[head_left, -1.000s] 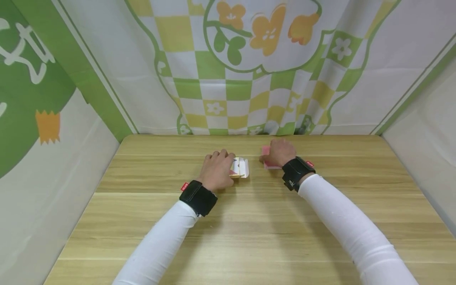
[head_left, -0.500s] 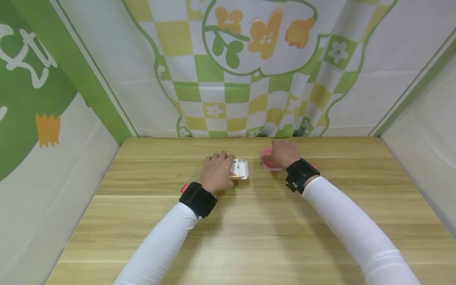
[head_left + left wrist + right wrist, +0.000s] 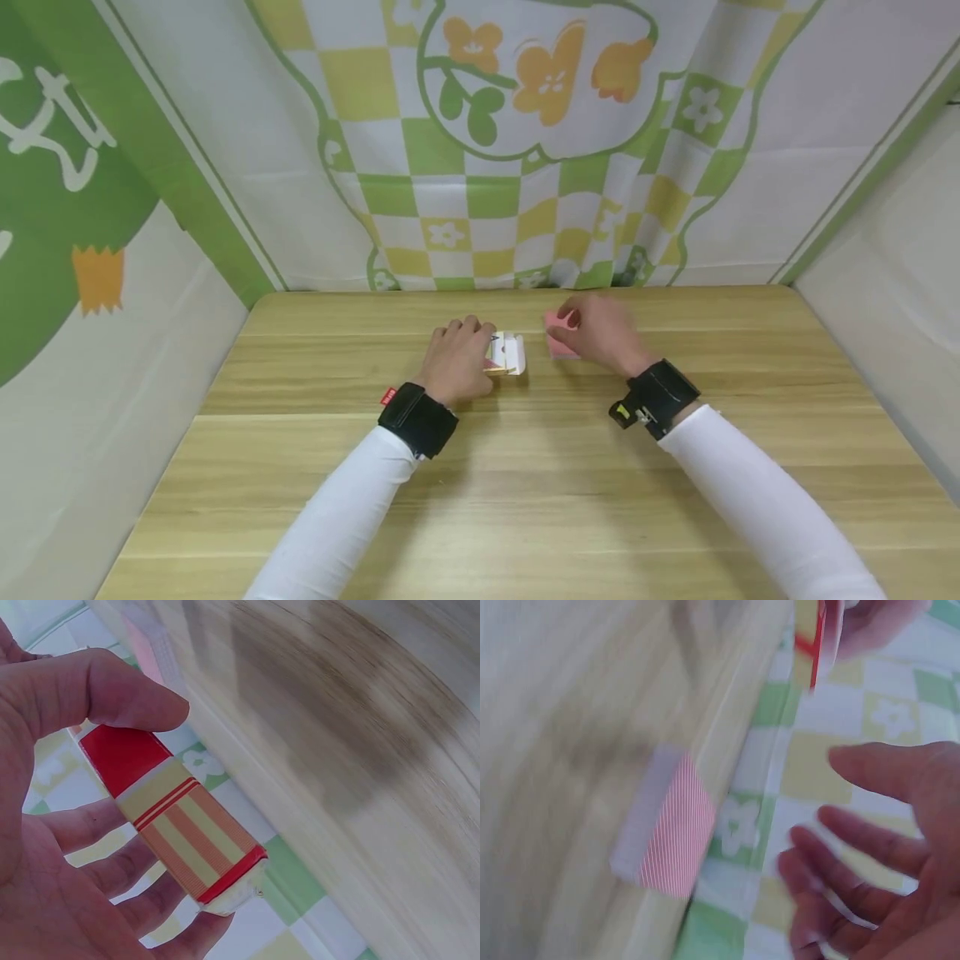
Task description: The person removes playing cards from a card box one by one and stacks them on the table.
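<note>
My left hand [image 3: 453,364] grips a playing-card box [image 3: 187,825], thumb on one side and fingers on the other. The box is red, cream and orange-striped on its side, and its white end flap [image 3: 516,354] stands open toward the right. A squared deck of playing cards [image 3: 679,832] with pink striped backs lies on the table to the right of the box. My right hand [image 3: 609,335] is just right of the deck. In the right wrist view its loosely bent fingers [image 3: 847,889] are apart from the cards and hold nothing.
Both hands are over the far half of a wooden table [image 3: 480,500]. Behind its back edge hangs a checked green, yellow and white curtain [image 3: 495,192]. Pale cloth walls stand at the left and right.
My right hand has come off the deck, shifting slightly right with its wrist turned, so more of the cards shows. The left hand and the box have stayed in place.
</note>
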{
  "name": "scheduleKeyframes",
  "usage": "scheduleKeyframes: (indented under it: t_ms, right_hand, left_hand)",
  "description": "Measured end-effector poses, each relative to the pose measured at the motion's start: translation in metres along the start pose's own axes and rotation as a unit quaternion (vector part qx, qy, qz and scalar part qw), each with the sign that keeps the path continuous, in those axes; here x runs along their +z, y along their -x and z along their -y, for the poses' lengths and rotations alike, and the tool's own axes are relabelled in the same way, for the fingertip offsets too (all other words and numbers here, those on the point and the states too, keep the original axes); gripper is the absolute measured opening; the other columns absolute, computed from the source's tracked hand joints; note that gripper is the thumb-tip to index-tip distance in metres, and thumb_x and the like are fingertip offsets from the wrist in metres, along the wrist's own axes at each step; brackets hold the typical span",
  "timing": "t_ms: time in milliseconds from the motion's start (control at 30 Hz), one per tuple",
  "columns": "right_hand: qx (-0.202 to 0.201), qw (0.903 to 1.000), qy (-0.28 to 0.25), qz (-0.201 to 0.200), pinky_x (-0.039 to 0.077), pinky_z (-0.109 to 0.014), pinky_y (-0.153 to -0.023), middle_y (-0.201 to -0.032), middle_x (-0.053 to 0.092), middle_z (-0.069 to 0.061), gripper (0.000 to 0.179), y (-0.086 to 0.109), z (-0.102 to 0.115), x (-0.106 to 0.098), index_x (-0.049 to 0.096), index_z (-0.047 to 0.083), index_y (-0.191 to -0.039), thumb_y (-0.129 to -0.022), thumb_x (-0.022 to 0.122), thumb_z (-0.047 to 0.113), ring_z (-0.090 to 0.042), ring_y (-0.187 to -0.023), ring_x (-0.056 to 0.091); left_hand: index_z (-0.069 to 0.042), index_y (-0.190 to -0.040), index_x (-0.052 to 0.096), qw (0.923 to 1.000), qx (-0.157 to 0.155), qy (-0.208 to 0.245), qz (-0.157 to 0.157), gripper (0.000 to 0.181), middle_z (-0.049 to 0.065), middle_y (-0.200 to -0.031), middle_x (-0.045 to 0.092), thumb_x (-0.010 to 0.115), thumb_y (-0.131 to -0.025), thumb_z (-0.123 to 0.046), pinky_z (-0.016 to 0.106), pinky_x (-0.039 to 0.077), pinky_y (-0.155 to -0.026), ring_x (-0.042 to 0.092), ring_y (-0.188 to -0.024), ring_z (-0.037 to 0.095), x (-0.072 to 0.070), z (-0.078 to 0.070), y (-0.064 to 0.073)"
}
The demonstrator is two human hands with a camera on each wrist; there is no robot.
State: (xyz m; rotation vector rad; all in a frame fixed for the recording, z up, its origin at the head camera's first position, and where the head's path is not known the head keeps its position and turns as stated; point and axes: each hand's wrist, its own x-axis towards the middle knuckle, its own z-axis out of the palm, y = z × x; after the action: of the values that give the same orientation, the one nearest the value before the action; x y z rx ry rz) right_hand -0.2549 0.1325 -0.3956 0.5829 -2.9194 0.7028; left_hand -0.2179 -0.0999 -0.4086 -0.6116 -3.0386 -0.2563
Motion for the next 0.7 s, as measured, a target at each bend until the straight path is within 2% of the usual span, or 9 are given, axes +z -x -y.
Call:
scheduleKeyframes:
  t_ms: [67, 167, 267, 367, 600, 700]
  right_hand:
    - [-0.037, 0.9978, -0.054, -0.008, 0.044, -0.028, -0.063, -0.082, 0.062, 0.001, 0.026, 0.004, 0.005, 0.004, 0.067, 0.010, -0.096, -0.082, 0.064, 0.032, -0.013, -0.072, 0.056]
    - [-0.083, 0.9881, -0.129, -0.004, 0.044, -0.027, -0.064, -0.081, 0.061, 0.003, 0.017, 0.010, 0.013, 0.012, 0.067, 0.008, -0.094, -0.083, 0.064, 0.020, -0.011, -0.071, 0.055]
    - [-0.106, 0.9804, -0.166, 0.013, 0.045, -0.026, -0.064, -0.083, 0.061, 0.004, 0.014, 0.013, 0.021, 0.021, 0.068, 0.009, -0.093, -0.083, 0.063, 0.016, -0.012, -0.072, 0.055]
    - [-0.106, 0.9780, -0.177, 0.028, 0.045, -0.026, -0.063, -0.082, 0.061, 0.005, 0.012, 0.015, 0.027, 0.029, 0.068, 0.010, -0.092, -0.083, 0.063, 0.015, -0.013, -0.072, 0.055]
    - [-0.070, 0.9807, -0.176, 0.047, 0.043, -0.027, -0.059, -0.077, 0.061, 0.009, 0.008, 0.015, 0.032, 0.038, 0.068, 0.018, -0.088, -0.083, 0.064, 0.023, -0.011, -0.067, 0.054]
    - [-0.057, 0.9742, -0.206, 0.073, 0.044, -0.028, -0.060, -0.078, 0.063, 0.007, 0.009, 0.012, 0.029, 0.038, 0.069, 0.017, -0.087, -0.082, 0.066, 0.024, -0.013, -0.069, 0.055]
  left_hand:
    - [-0.011, -0.125, 0.050, 1.0000, 0.000, 0.001, 0.000, 0.068, 0.006, -0.111, 0.051, 0.064, -0.059, -0.018, 0.047, 0.034, -0.090, 0.048, -0.101, 0.027, 0.000, -0.002, -0.001]
    - [-0.012, -0.124, 0.051, 1.0000, 0.001, 0.000, -0.006, 0.068, 0.005, -0.109, 0.051, 0.066, -0.059, -0.020, 0.047, 0.035, -0.089, 0.048, -0.100, 0.027, 0.000, -0.005, -0.002]
    - [-0.013, -0.123, 0.051, 0.9999, 0.004, -0.002, -0.012, 0.067, 0.004, -0.108, 0.050, 0.067, -0.058, -0.021, 0.046, 0.035, -0.088, 0.047, -0.099, 0.026, 0.000, -0.007, -0.002]
    - [-0.014, -0.122, 0.052, 0.9998, 0.008, 0.000, -0.016, 0.066, 0.004, -0.108, 0.050, 0.067, -0.058, -0.021, 0.047, 0.035, -0.088, 0.047, -0.099, 0.025, -0.001, -0.008, -0.001]
    - [-0.014, -0.122, 0.051, 0.9998, 0.011, -0.001, -0.019, 0.067, 0.004, -0.108, 0.050, 0.069, -0.057, -0.020, 0.048, 0.033, -0.091, 0.047, -0.100, 0.025, -0.004, -0.010, 0.002]
    - [-0.014, -0.122, 0.051, 0.9997, 0.013, -0.003, -0.018, 0.068, 0.004, -0.109, 0.050, 0.070, -0.057, -0.020, 0.048, 0.032, -0.092, 0.046, -0.101, 0.026, -0.004, -0.010, 0.003]
